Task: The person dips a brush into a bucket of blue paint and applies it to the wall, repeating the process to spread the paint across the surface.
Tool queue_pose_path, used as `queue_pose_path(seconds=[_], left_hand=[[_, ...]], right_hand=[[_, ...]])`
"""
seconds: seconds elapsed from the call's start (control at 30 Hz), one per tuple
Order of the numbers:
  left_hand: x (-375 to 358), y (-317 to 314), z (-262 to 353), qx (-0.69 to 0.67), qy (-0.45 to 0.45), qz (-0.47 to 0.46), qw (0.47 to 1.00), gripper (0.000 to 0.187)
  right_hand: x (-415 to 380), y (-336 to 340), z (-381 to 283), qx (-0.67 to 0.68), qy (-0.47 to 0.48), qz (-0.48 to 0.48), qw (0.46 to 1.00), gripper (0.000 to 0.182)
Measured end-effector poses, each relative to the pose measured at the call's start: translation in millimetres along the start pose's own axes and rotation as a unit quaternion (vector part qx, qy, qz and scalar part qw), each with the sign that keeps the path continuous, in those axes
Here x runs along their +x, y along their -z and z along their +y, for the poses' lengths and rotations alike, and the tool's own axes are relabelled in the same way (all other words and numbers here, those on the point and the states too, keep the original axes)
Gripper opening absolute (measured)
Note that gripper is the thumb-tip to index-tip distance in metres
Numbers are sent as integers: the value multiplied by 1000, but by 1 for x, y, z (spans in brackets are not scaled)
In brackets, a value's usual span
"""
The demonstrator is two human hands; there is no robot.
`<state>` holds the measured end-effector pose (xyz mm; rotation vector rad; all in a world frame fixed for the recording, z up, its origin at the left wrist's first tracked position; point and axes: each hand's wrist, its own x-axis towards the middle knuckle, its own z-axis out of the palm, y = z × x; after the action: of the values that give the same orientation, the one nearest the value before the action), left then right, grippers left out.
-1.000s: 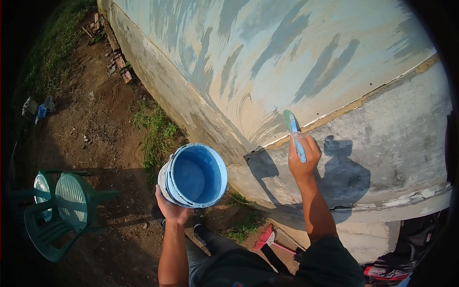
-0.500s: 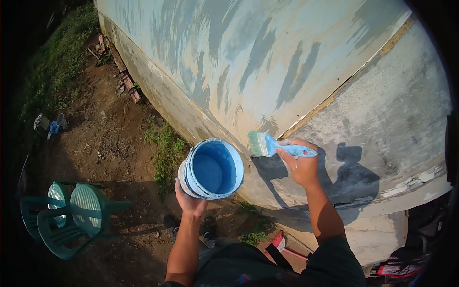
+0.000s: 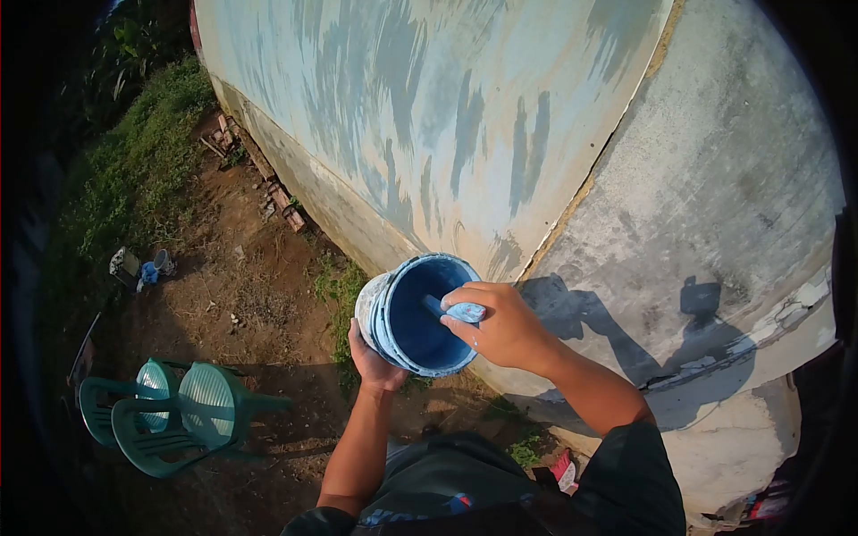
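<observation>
In the head view my left hand (image 3: 375, 362) is wrapped round the lower left side of a white paint bucket (image 3: 379, 313) and holds it up, its mouth tipped toward me. The inside of the bucket is coated blue. Over its right rim reaches my right hand (image 3: 502, 323), closed on the blue-smeared handle of a paintbrush (image 3: 466, 312). The brush head points down into the bucket, its bristles hidden in the shaded interior. Just beyond the bucket rises a wall (image 3: 447, 201) with streaky pale blue and grey brush marks.
A bare grey concrete wall (image 3: 697, 188) adjoins on the right, past a rough seam. Green plastic chairs (image 3: 211, 406) stand on the dirt at lower left. Bricks (image 3: 284, 205) lie along the wall's foot. A small cup (image 3: 164, 261) lies farther off.
My right hand has brought the paintbrush from beside the wall corner leftward into the bucket. The bucket, still in my left hand, sits slightly farther right in view.
</observation>
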<state>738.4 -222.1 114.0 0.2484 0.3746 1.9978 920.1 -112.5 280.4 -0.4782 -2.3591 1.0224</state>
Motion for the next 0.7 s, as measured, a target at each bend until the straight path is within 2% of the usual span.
queue_pose_path(seconds=[0.07, 0.27, 0.37, 0.47, 0.6, 0.7], left_hand=[[-2, -4, 6, 14, -12, -5, 1000, 77], [-6, -7, 14, 29, -40, 28, 998, 74], [-9, -7, 12, 12, -43, 22, 999, 73], [-11, -2, 12, 25, -40, 27, 999, 73], [-10, -6, 6, 19, -36, 14, 999, 72], [-9, -12, 0, -18, -16, 15, 1000, 71]], right_hand=[[2, -2, 4, -3, 30, 9, 999, 20], [7, -2, -1, -51, 20, -22, 998, 22], [4, 5, -1, 27, 24, 3, 999, 23], [1, 22, 2, 98, 119, 78, 985, 21], [-7, 25, 10, 48, 138, 69, 987, 22], [-10, 22, 9, 27, 173, 106, 979, 18]])
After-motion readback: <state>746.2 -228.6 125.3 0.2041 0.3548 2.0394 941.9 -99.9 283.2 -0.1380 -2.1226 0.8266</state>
